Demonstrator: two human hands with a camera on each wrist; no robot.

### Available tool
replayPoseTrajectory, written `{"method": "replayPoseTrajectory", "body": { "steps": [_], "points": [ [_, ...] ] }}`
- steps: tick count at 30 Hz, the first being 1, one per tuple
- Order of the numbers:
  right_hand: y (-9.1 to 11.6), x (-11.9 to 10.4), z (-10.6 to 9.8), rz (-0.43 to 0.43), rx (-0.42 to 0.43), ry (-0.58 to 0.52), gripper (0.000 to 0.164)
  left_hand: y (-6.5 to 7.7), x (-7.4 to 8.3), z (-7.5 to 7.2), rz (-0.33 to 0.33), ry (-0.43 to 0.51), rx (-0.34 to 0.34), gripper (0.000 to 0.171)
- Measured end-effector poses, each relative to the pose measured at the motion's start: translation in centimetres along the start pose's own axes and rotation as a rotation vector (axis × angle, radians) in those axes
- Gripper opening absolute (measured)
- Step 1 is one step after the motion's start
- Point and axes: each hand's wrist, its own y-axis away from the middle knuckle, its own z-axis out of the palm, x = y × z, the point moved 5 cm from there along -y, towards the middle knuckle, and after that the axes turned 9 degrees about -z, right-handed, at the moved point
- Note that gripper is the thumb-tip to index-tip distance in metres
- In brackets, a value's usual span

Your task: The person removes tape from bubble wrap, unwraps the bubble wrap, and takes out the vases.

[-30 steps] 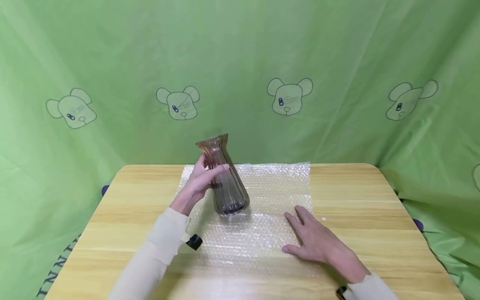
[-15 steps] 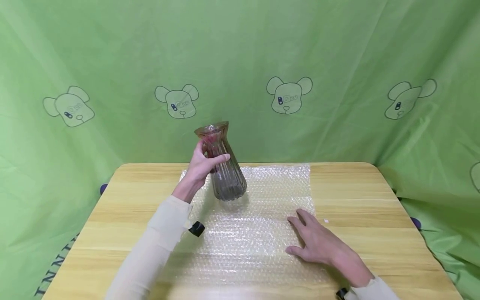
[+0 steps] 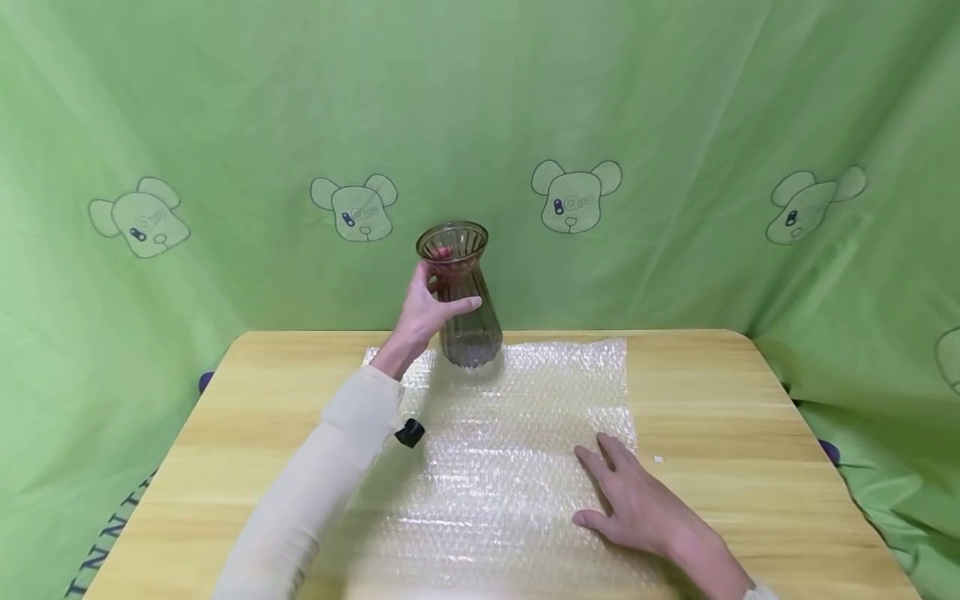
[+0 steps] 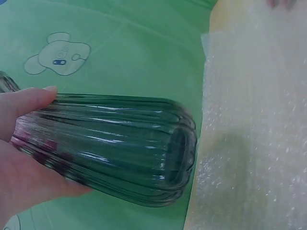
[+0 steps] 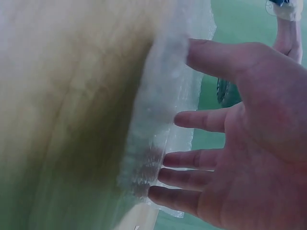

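Note:
My left hand (image 3: 423, 310) grips a ribbed, tinted glass vase (image 3: 472, 329) round its neck, thumb across the near side. The flared mouth points up and slightly left; the base appears held above the far part of the bubble wrap (image 3: 510, 467). In the left wrist view, the vase (image 4: 120, 143) lies across the picture with its base to the right, beside the wrap (image 4: 254, 124). My right hand (image 3: 637, 504) is spread at the sheet's right edge. The right wrist view shows its fingertips (image 5: 184, 158) straight and at the wrap (image 5: 158, 105); whether they press it I cannot tell.
The bubble wrap lies flat on a wooden table (image 3: 247, 425) with rounded far corners. A small white scrap (image 3: 658, 459) lies right of it. Close behind the table's far edge hangs a green curtain (image 3: 480, 100) printed with bear heads. A black device (image 3: 409, 432) sits at my left wrist.
My left hand has lifted the vase farther away and slightly right, turning its mouth more upright so the opening shows. My right hand stays nearly in place, a little lower in the head view.

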Motion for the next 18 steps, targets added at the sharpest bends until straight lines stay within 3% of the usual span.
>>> {"method": "replayPoseTrajectory", "body": {
  "steps": [5, 13, 18],
  "points": [
    [0.6, -0.2, 0.2, 0.01, -0.009, 0.022, 0.084, -1.1, -0.2, 1.2, 0.041, -0.042, -0.003, 0.091],
    [1.3, -0.6, 0.2, 0.035, 0.006, 0.03, 0.084, -2.4, -1.2, 2.7, 0.044, -0.087, 0.007, 0.091],
    [1.4, -1.0, 0.3, 0.013, 0.014, 0.04, 0.083, -2.7, -1.8, 2.9, 0.038, -0.112, 0.011, 0.093]
  ]
}}
